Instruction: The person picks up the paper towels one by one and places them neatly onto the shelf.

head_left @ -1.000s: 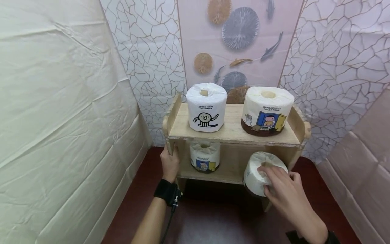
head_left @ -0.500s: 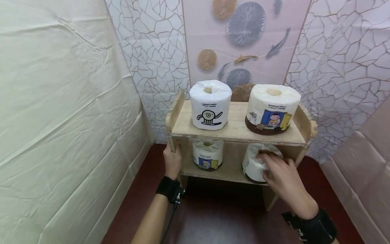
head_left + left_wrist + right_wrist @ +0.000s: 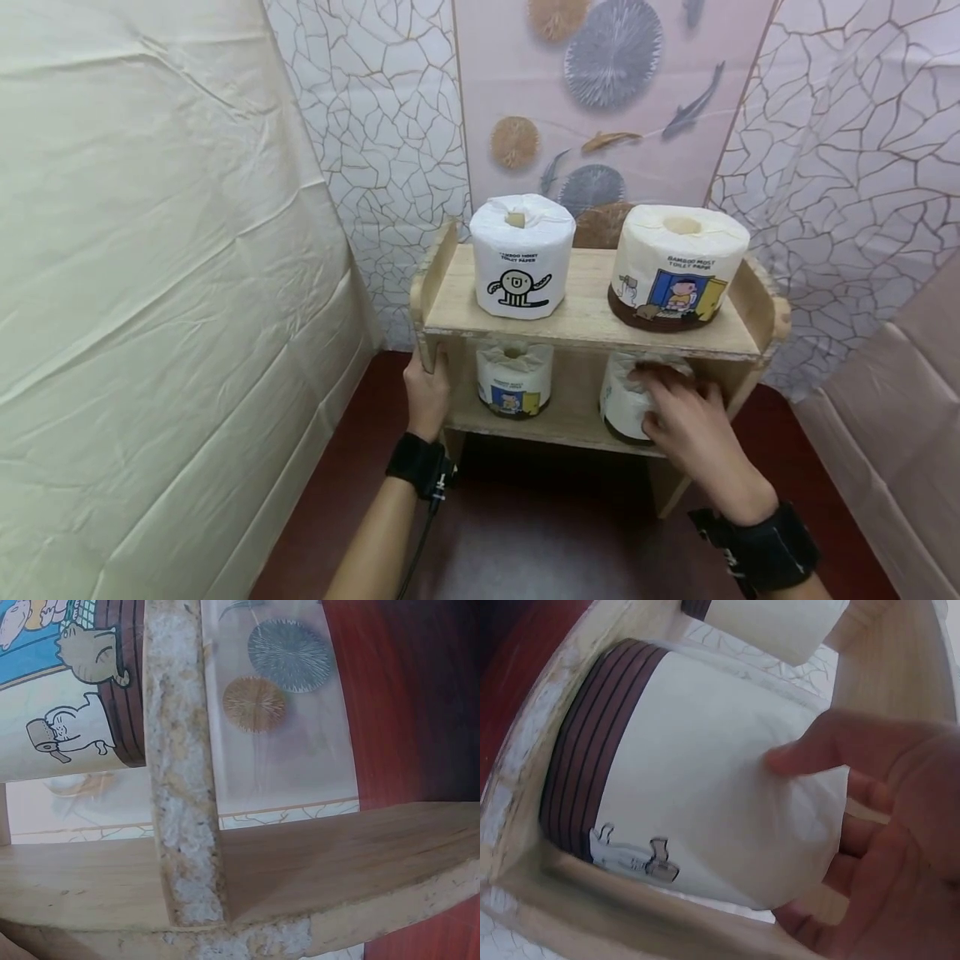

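Observation:
A small wooden two-tier shelf [image 3: 588, 287] stands ahead. My left hand [image 3: 427, 393] grips its left side panel, just below the upper board. My right hand [image 3: 690, 425] holds a wrapped toilet paper roll [image 3: 624, 407] by its top, at the right end of the lower board. In the right wrist view the thumb presses into the wrapper of that roll [image 3: 697, 772], and its brown-striped base sits at the board. Left of it, another toilet paper roll [image 3: 514, 382] stands upright on the same board. The right hand hides part of the held roll.
On the upper board stand a white toilet paper roll [image 3: 521, 258] with a cartoon figure and a cream one [image 3: 678, 271] with a brown base. Dark red tabletop [image 3: 517, 550] lies below. Padded panels [image 3: 187, 333] flank both sides, and a patterned backdrop [image 3: 390, 167] hangs behind.
My right hand has moved the held toilet paper roll back and up, from in front of the lower board to onto it. My left hand keeps its grip. The head view shifts slightly.

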Motion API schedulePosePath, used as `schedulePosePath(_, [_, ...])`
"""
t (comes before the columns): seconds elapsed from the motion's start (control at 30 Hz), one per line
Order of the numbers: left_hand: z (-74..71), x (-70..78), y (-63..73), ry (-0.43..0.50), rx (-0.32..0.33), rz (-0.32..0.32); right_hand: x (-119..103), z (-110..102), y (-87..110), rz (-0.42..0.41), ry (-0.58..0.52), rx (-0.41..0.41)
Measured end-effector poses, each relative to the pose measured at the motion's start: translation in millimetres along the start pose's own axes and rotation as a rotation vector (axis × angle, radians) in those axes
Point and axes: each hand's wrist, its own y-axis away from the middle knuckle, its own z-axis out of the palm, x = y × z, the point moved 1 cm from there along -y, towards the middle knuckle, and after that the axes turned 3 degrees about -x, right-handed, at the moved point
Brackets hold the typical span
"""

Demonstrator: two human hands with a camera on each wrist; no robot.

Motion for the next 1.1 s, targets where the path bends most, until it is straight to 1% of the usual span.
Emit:
schedulePosePath(0.1, [-1.3,-0.1,-1.4,-0.005,-0.005,-0.002,-1,1,1.3,-0.046,0.049,0.049])
schedulePosePath(0.2, [-1.2,-0.8,1.9,-0.004,-0.006,-0.008,-2,4,5.6,-0.064,0.058,0.100])
schedulePosePath(0.37, [-1.3,-0.7,2.3,0.014,-0.005,0.000,-7,7,5.8,-0.049,0.056,0.238])
schedulePosePath(0.43, [-1.5,0.3,1.3,0.018,-0.001,0.001,-12,7,2.8,-0.038,0.073,0.275])
schedulePosePath(0.57, [-1.0,2.4,0.4,-0.001,0.005,-0.011,-24,8,-3.7,0.003,0.126,0.290])
schedulePosePath(0.7, [2.1,3.7,0.9,-0.030,-0.001,-0.004,-33,11,-9.2,0.106,0.168,0.301])
schedulePosePath(0.77, [3.6,3.7,0.8,-0.026,0.000,0.014,-35,13,-12.7,0.158,0.191,0.313])
schedulePosePath(0.83, [4.3,3.0,1.4,-0.012,0.002,0.026,-37,16,-16.3,0.192,0.212,0.325])
schedulePosePath(0.97, [2.7,0.4,2.2,0.011,0.003,0.017,-38,20,-24.7,0.216,0.246,0.339])
schedulePosePath(1.1, [0.2,-1.8,1.1,0.015,0.001,-0.003,-39,25,-34.0,0.216,0.268,0.366])
